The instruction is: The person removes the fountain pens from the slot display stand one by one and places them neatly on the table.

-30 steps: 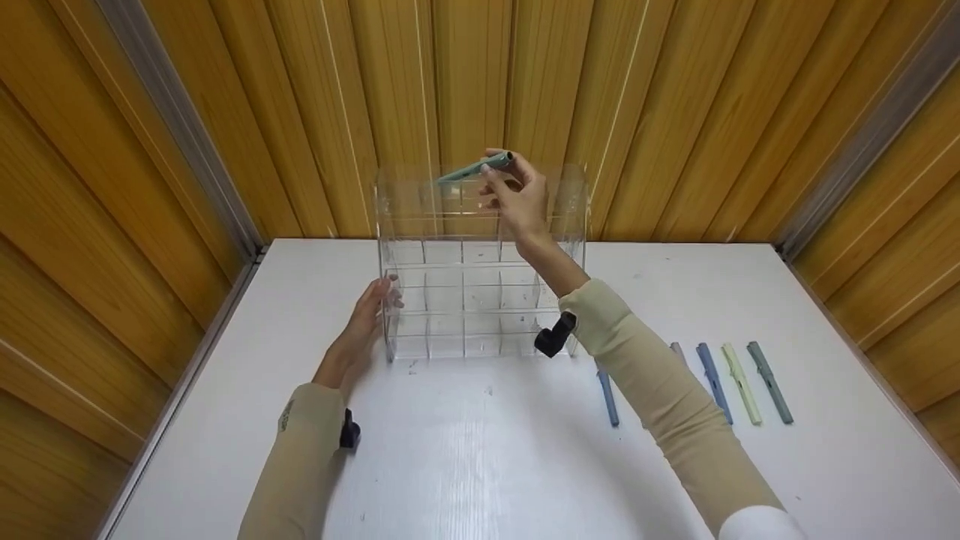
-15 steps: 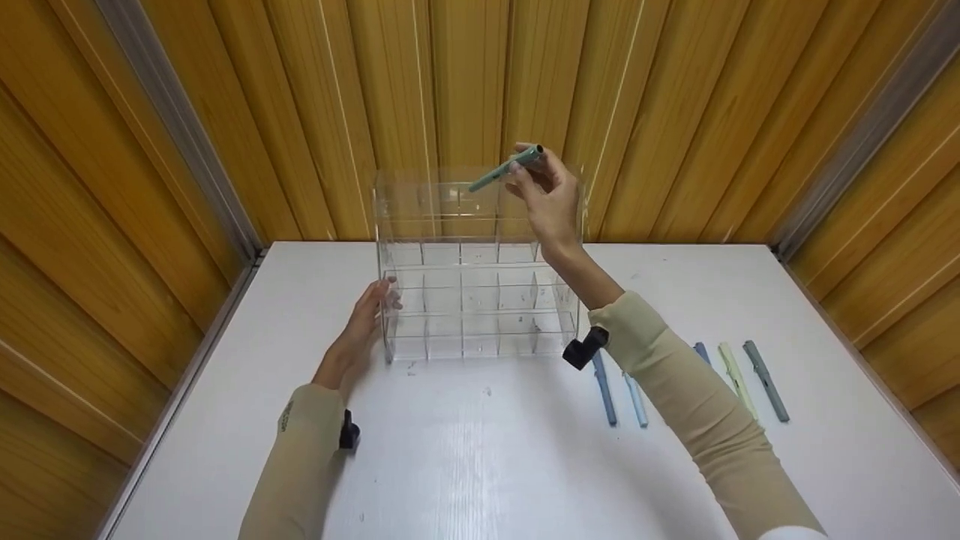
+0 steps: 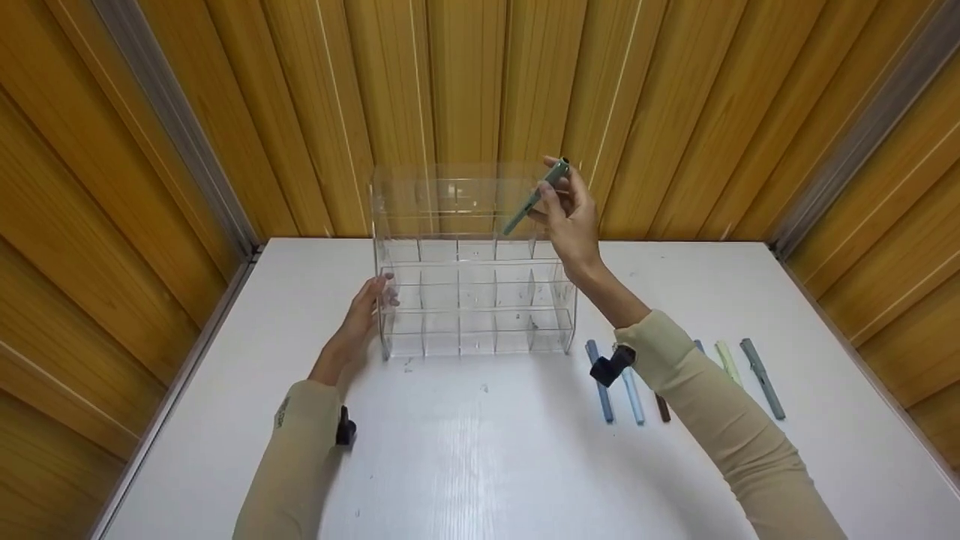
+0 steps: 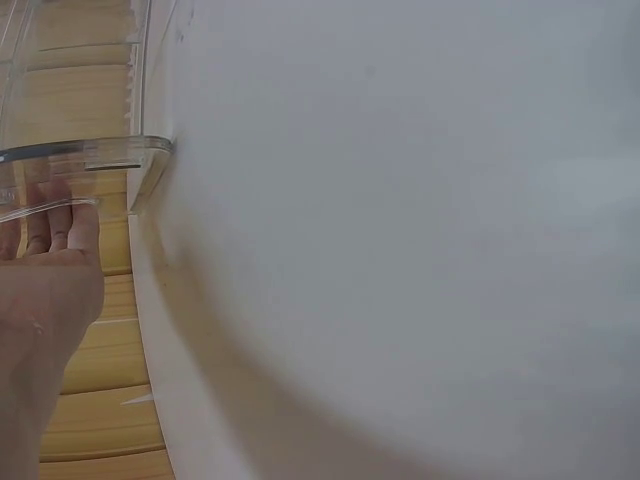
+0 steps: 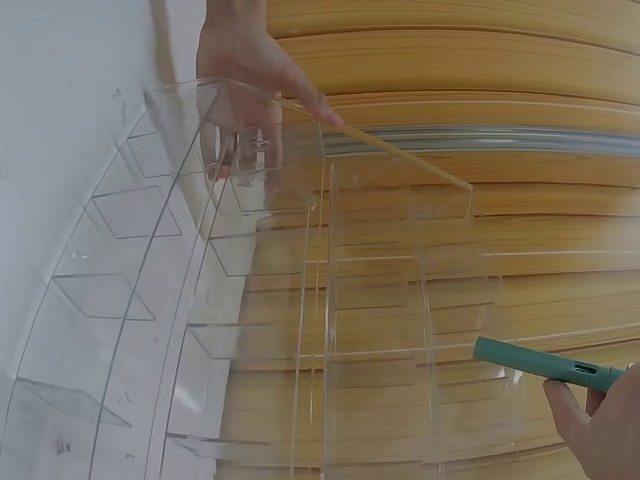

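Observation:
My right hand (image 3: 576, 229) pinches a green pen (image 3: 523, 214) between thumb and fingers, slanting down to the left, in front of the upper right part of a clear acrylic organizer (image 3: 476, 262). In the right wrist view, the long end of the green pen (image 5: 540, 360) sticks out from the fingertips beside the clear tiers. The organizer stands on the table, divided into several rows of compartments. At its left side panel, my left hand (image 3: 361, 304) grips the edge, with the fingers showing through the clear plastic in the left wrist view.
Right of the organizer lie several pens on the white table (image 3: 435, 450): a blue pen (image 3: 605, 394), a light blue pen (image 3: 634, 397), a brown pen (image 3: 663, 409), a pale green pen (image 3: 726, 358) and a dark green pen (image 3: 763, 379). My right forearm covers part of the row. Wood-look panels (image 3: 465, 90) rise behind.
My right hand has moved right and a little downward with the green pen, which has turned steeper, tip down. The light blue and brown pens have come into view. My left hand stays put.

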### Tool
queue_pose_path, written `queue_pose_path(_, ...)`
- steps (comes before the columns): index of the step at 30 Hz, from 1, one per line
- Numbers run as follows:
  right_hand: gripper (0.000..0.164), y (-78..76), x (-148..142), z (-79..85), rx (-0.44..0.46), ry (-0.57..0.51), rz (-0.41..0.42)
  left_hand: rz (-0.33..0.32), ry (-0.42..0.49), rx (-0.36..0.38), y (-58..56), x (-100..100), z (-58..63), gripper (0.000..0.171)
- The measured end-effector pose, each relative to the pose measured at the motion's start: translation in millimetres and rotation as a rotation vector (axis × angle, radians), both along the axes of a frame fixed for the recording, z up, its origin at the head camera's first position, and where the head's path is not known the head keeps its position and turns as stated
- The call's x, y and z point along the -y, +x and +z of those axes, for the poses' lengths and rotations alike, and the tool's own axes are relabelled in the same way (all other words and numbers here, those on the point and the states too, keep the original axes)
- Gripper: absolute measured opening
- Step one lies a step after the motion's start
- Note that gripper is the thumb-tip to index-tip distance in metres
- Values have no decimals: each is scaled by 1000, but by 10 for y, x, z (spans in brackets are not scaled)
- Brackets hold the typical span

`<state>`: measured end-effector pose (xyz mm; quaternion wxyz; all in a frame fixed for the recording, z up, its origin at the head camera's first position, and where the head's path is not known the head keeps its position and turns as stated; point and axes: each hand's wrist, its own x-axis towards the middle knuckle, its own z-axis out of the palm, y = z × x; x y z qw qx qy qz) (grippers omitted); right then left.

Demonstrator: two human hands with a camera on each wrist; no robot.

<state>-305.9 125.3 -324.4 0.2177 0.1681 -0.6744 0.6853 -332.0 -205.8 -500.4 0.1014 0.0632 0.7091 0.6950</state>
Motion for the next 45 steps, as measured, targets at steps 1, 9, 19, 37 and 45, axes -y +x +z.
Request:
queue_pose_path(1, 42, 3, -23, -19, 4, 6, -3, -4, 0, -1, 2, 0, 4, 75)
queue_pose_path(9, 46, 8, -166, -149, 12, 72, -43, 4, -7, -4, -2, -4, 0, 72)
queue_pose_path(19, 43, 37, -360, -247, 47, 76, -105, 18, -62, -8, 16, 25, 19, 74)
queue_pose_path(37, 42, 30, -1174, -508, 163, 174, -269, -12, -64, -11, 30, 86, -11, 75)
queue_pose_path(45, 47, 32, -1534, -618, 332, 145, -317, 6, -58, -9, 47, 74, -41, 78)
